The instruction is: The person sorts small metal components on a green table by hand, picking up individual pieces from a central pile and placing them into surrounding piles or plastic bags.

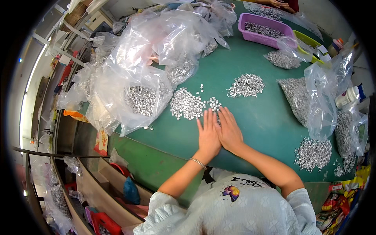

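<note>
My left hand (pixel 209 137) and my right hand (pixel 230 131) lie side by side, palms down, on the green tabletop (pixel 262 129). Their inner edges touch, and the fingers of both are stretched out and point away from me. A few bits of silvery metal show in the gap between the fingers; what lies under the palms is hidden. Just beyond the fingertips sits a small cluster of silver metal pieces (pixel 214 103). Left of it spreads a larger flat pile of small silver pieces (pixel 187 104). Farther right rests a heap of curved, hook-like metal pieces (pixel 246 85).
Large clear plastic bags (pixel 137 51) of metal parts crowd the left. A purple basin (pixel 266 37) and a green tray (pixel 307 43) stand far right. Filled bags (pixel 295 98) and another metal pile (pixel 312 154) lie at the right. Another person's hands (pixel 280 4) show at the far edge.
</note>
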`<state>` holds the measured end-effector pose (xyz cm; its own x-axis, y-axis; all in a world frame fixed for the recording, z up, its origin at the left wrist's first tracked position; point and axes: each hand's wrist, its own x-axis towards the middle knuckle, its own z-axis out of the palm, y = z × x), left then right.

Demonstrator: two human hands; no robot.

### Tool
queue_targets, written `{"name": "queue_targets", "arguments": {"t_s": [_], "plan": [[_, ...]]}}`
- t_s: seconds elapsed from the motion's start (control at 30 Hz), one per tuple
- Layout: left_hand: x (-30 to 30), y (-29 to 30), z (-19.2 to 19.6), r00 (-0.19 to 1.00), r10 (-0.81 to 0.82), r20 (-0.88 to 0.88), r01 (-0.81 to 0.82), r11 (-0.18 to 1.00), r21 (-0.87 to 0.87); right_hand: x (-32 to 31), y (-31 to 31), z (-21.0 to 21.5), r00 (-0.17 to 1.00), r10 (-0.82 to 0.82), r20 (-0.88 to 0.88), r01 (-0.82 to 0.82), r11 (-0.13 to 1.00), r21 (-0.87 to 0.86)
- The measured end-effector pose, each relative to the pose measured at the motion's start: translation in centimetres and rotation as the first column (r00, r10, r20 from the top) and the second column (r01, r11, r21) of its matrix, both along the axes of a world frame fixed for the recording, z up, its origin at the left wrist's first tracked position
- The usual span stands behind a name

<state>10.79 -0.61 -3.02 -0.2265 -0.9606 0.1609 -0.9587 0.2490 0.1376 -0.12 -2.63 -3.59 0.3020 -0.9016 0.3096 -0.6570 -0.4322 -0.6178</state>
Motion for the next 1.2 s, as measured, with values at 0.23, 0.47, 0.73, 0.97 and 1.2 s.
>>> {"name": "queue_targets", "arguments": {"t_s": [0.23, 0.47, 0.73, 0.97, 1.2], "plan": [[4.5, -3.2, 0.0, 0.978, 0.138, -0.158, -0.145, 0.989, -0.033, 5.3, -4.2, 0.1, 0.979, 0.017, 0.205, -0.01, 0.999, -0.034], [-1.2, -4.3, 3.8, 0.952, -0.101, -0.29, 0.099, 0.995, -0.022, -7.2, -9.5, 0.2, 0.852, -0.523, -0.041, 0.493, 0.825, -0.275], [-9.3, -15.5, -1.3, 0.903, 0.072, -0.423, -0.077, 0.997, 0.006, -12.0, -16.5, -0.2, 0.981, -0.184, 0.069, 0.184, 0.983, 0.004], [-8.4, -14.7, -1.3, 0.743, -0.233, -0.628, 0.212, 0.971, -0.11, -11.2, -12.1, 0.6, 0.979, -0.085, 0.184, 0.073, 0.995, 0.071], [-8.0, -10.3, 0.7, 0.638, -0.183, -0.748, 0.314, 0.949, 0.035, -13.2, -5.0, 3.0, 0.971, -0.105, 0.213, 0.104, 0.994, 0.019]]}}
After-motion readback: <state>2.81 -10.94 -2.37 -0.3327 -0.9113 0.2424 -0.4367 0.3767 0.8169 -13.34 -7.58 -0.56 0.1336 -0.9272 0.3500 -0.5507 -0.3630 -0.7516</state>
